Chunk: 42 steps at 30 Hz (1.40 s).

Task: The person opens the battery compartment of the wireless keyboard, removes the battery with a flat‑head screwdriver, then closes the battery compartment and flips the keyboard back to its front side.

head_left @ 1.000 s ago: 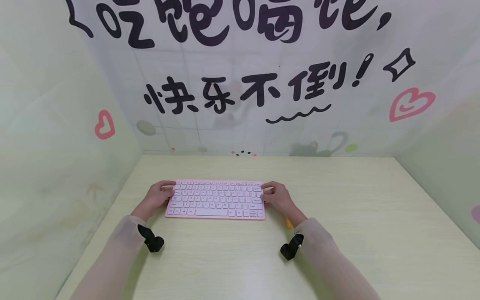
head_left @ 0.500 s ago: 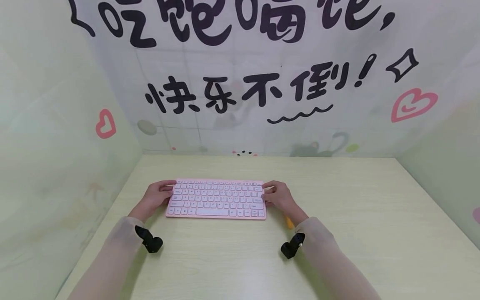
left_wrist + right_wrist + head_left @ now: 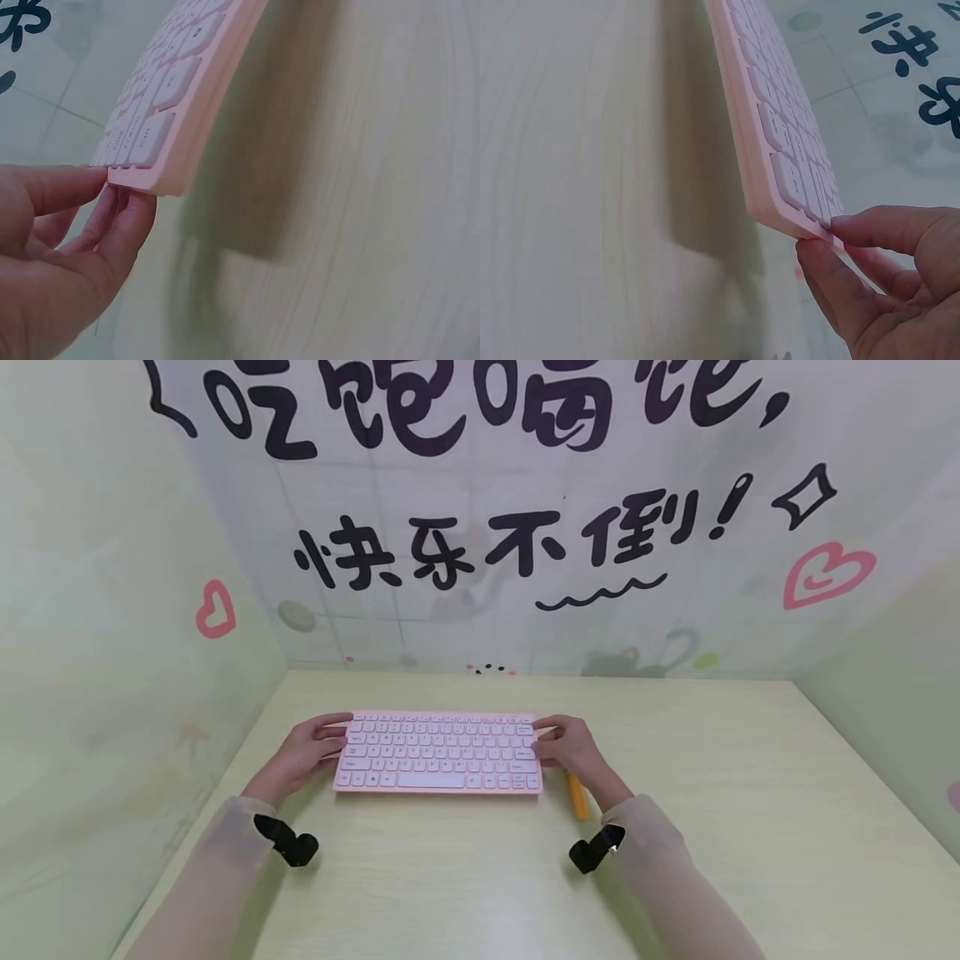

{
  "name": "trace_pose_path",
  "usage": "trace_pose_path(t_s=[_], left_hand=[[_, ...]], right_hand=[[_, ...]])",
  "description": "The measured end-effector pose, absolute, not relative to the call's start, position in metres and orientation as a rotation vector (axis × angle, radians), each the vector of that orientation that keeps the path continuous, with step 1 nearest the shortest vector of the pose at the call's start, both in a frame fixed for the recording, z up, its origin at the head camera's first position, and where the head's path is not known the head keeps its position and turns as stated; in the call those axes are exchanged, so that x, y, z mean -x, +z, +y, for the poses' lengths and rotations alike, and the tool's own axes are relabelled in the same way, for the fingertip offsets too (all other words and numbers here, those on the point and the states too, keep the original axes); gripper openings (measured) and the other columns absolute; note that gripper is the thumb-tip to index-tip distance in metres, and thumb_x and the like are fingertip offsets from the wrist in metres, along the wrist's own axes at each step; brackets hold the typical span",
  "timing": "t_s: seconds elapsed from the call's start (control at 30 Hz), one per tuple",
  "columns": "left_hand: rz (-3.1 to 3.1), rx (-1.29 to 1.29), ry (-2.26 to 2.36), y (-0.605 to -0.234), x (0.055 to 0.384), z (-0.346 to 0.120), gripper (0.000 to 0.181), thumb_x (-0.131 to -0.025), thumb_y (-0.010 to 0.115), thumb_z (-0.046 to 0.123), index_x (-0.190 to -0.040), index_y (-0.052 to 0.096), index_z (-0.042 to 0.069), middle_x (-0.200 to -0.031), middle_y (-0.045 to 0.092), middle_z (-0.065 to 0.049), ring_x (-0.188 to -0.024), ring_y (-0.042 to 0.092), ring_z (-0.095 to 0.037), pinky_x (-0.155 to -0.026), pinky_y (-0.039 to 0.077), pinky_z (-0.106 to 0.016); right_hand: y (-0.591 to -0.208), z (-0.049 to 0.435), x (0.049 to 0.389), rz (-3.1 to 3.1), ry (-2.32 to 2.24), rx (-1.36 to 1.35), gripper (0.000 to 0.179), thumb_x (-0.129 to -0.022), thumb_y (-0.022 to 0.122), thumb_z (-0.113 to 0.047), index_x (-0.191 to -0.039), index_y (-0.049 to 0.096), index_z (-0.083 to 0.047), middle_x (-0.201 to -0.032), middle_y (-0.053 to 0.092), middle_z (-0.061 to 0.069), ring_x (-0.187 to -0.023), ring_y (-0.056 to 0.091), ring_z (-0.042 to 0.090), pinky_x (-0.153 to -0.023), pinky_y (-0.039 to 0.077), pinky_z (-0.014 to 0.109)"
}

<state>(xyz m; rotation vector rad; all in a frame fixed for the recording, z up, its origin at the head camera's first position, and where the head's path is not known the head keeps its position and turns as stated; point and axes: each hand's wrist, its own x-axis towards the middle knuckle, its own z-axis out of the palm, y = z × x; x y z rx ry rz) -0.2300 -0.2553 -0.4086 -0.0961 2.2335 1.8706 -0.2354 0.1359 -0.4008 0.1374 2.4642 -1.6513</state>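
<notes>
A pink computer keyboard with white keys [image 3: 438, 756] is held between both hands, its key side facing up and toward the head camera. At its left end my left hand [image 3: 300, 756] pinches the edge; in the left wrist view the thumb lies on top and fingers reach underneath the keyboard [image 3: 176, 82]. My right hand [image 3: 576, 750] pinches the right end likewise, with thumb above and fingers below in the right wrist view. Both wrist views show a shadow on the table under the keyboard, which is raised off the surface.
An orange stick-like object [image 3: 578, 797] lies on the pale wooden table [image 3: 450, 877], partly hidden by the right wrist. Fabric walls with printed lettering [image 3: 427, 552] and hearts enclose the table at the back and sides. A black camera [image 3: 296, 845] sits on each wrist.
Both hands have raised the keyboard slightly, and it appears a little larger and higher. The right hand has shifted a bit rightward, so more of the orange object shows.
</notes>
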Motion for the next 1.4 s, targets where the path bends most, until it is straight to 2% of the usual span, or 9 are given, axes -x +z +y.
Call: trace_pose_path(t_s=[0.13,0.23,0.33,0.5,0.73,1.13,1.4], left_hand=[[2.169,0.056,1.921,-0.401,0.226,-0.255,0.051,-0.094,0.046,-0.001,-0.142,0.029,0.002,-0.128,0.046,-0.024,-0.091,0.061,-0.014,-0.08,0.05,-0.034],[2.125,0.009,1.962,-0.396,0.225,-0.256,0.052,-0.094,0.047,0.0,-0.142,0.028,0.003,-0.119,0.054,-0.014,-0.09,0.062,-0.013,-0.079,0.05,-0.033],[2.104,-0.034,1.974,-0.391,0.225,-0.256,0.052,-0.095,0.046,0.004,-0.144,0.027,0.006,-0.116,0.055,-0.007,-0.091,0.062,-0.014,-0.079,0.05,-0.032],[2.109,-0.061,1.963,-0.384,0.223,-0.255,0.053,-0.096,0.046,0.012,-0.145,0.026,0.012,-0.121,0.052,-0.008,-0.092,0.061,-0.015,-0.077,0.05,-0.031],[2.026,-0.048,2.016,-0.38,0.22,-0.255,0.051,-0.097,0.044,0.012,-0.145,0.028,0.017,-0.114,0.054,-0.002,-0.088,0.06,-0.015,-0.072,0.051,-0.028],[1.939,-0.087,2.048,-0.378,0.216,-0.256,0.048,-0.099,0.037,0.013,-0.145,0.026,0.023,-0.113,0.056,-0.003,-0.083,0.061,-0.015,-0.067,0.053,-0.029],[1.965,-0.093,2.034,-0.37,0.212,-0.254,0.047,-0.1,0.035,0.015,-0.145,0.026,0.026,-0.114,0.055,-0.006,-0.079,0.062,-0.016,-0.065,0.053,-0.03]], right_hand=[[-0.395,0.139,0.235,2.467,-1.656,-0.128,0.037,-0.078,0.067,0.004,-0.114,0.06,-0.002,-0.09,0.058,0.015,-0.071,0.059,0.022,-0.067,0.053,0.034],[-0.392,0.141,0.236,2.457,-1.658,-0.133,0.037,-0.078,0.067,0.003,-0.114,0.06,-0.003,-0.09,0.058,0.014,-0.073,0.059,0.023,-0.067,0.053,0.033],[-0.389,0.142,0.236,2.438,-1.667,-0.138,0.037,-0.079,0.067,0.002,-0.116,0.06,-0.004,-0.093,0.058,0.015,-0.075,0.059,0.024,-0.067,0.053,0.032],[-0.385,0.143,0.238,2.414,-1.694,-0.16,0.038,-0.08,0.067,0.001,-0.117,0.059,-0.005,-0.096,0.058,0.015,-0.077,0.059,0.024,-0.068,0.053,0.033],[-0.382,0.144,0.24,2.369,-1.714,-0.168,0.038,-0.081,0.065,0.003,-0.118,0.059,-0.004,-0.098,0.059,0.017,-0.077,0.061,0.024,-0.071,0.052,0.036],[-0.382,0.145,0.242,2.307,-1.736,-0.185,0.037,-0.083,0.062,0.006,-0.119,0.058,-0.001,-0.097,0.057,0.016,-0.077,0.061,0.023,-0.074,0.052,0.037],[-0.381,0.145,0.242,2.295,-1.727,-0.178,0.038,-0.083,0.062,0.005,-0.12,0.058,-0.001,-0.096,0.058,0.015,-0.076,0.06,0.021,-0.071,0.052,0.035]])
